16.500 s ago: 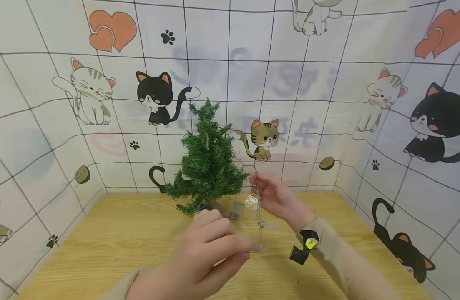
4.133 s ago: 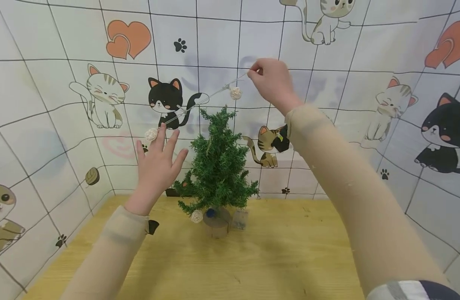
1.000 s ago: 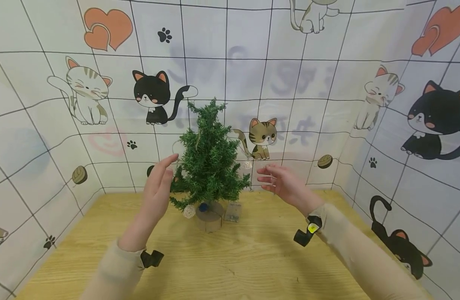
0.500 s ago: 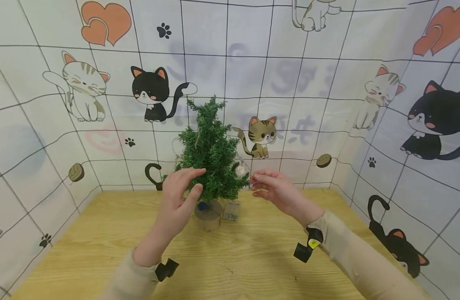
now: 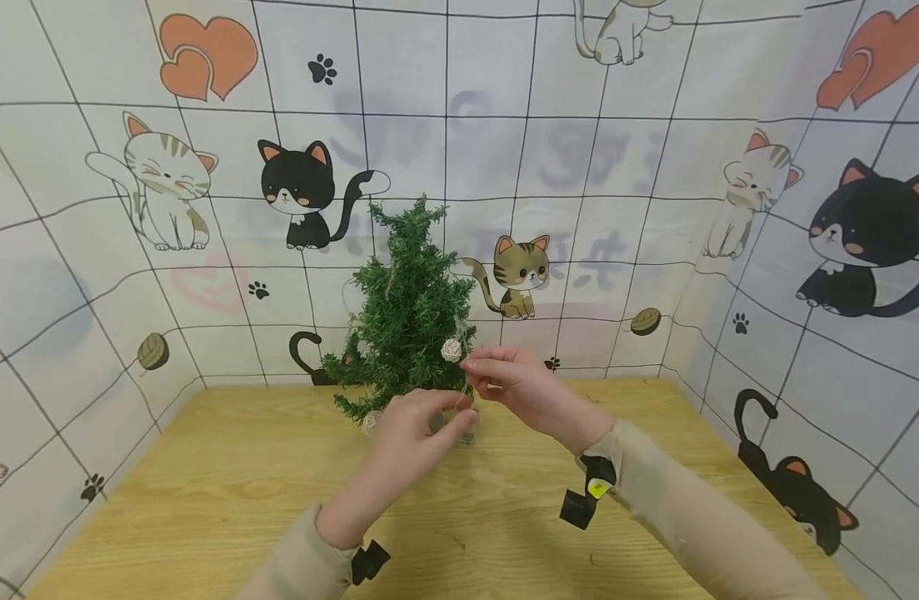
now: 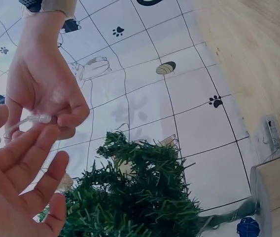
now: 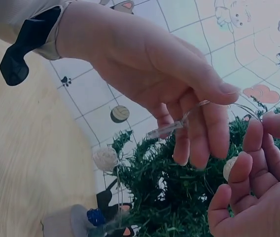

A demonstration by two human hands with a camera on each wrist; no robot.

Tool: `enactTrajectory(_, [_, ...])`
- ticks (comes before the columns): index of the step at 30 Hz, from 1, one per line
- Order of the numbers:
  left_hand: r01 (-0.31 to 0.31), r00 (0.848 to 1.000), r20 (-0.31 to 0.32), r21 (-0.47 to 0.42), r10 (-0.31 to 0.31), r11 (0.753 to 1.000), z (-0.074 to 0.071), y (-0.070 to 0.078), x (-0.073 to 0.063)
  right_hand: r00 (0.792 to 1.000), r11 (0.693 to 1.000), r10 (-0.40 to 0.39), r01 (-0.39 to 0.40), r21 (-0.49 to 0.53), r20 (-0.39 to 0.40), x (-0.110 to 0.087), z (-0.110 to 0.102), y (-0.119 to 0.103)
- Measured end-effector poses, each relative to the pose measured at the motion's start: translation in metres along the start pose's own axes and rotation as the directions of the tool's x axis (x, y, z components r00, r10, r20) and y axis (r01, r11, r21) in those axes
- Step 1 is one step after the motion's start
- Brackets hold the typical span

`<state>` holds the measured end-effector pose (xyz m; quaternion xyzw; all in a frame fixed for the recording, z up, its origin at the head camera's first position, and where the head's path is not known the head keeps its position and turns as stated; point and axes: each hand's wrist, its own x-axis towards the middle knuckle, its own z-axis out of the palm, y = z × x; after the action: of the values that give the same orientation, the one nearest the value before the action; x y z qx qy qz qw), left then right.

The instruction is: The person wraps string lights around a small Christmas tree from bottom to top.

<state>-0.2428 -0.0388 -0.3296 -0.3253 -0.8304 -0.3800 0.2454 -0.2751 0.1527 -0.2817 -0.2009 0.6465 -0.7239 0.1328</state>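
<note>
Both hands meet at the lower right side of a small green artificial Christmas tree [image 5: 410,308]. My left hand [image 5: 417,429] pinches a thin wire light string [image 7: 243,106] between thumb and index finger. Just above and to the right, my right hand [image 5: 530,392] pinches the same wire. From it, a clear plastic piece [image 7: 164,131] hangs beside the right fingers; in the left wrist view it lies against the right fingertips. A white woven ball [image 5: 452,350] hangs just beyond the right fingertips. Another white woven ball [image 5: 370,423] shows low on the tree's left.
The tree stands on a round wooden base [image 6: 278,187] on the wooden table [image 5: 219,483]. Beside the base lies a clear battery box [image 6: 271,133]. A small blue ball [image 6: 248,227] sits by the trunk. Cat-print cloth walls [image 5: 579,183] rise behind and at both sides.
Earlier the hands stretched the wire above the tree; a second ago they were apart on either side. Since then my left hand has crossed rightward and my right hand leftward, meeting at the wire.
</note>
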Motion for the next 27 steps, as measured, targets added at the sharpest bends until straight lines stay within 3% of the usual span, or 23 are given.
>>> enactTrajectory(6, [-0.083,0.988,-0.133,-0.059,0.074,0.995,-0.009,0.006,-0.001,1.0,1.0,-0.001,0.001,-0.001,0.011,0.002,0.008,-0.003])
enactTrajectory(12, [-0.115,0.984,-0.141,-0.038,0.109,0.993,-0.023,0.015,0.001,0.998,0.999,-0.044,0.045,-0.025,0.035,0.004,0.008,-0.004])
enactTrajectory(17, [-0.205,0.965,-0.162,0.027,0.207,0.978,-0.042,0.023,0.01,0.992,0.977,-0.119,0.108,-0.184,-0.048,0.01,0.006,-0.007])
enactTrajectory(20, [-0.236,0.956,-0.164,0.074,0.245,0.969,-0.054,0.028,0.018,0.968,0.911,-0.239,0.195,-0.364,-0.081,0.017,0.008,-0.014])
enactTrajectory(23, [-0.259,0.949,-0.152,0.128,0.277,0.957,-0.066,0.033,0.028,0.932,0.799,-0.357,0.27,-0.538,-0.063,0.026,0.01,-0.023])
enactTrajectory(25, [-0.271,0.946,-0.141,0.157,0.293,0.95,-0.074,0.038,0.035,0.916,0.732,-0.4,0.294,-0.615,-0.039,0.031,0.012,-0.028])
enactTrajectory(27, [-0.282,0.944,-0.123,0.181,0.306,0.942,-0.083,0.042,0.041,0.907,0.69,-0.421,0.305,-0.656,-0.02,0.038,0.013,-0.031])
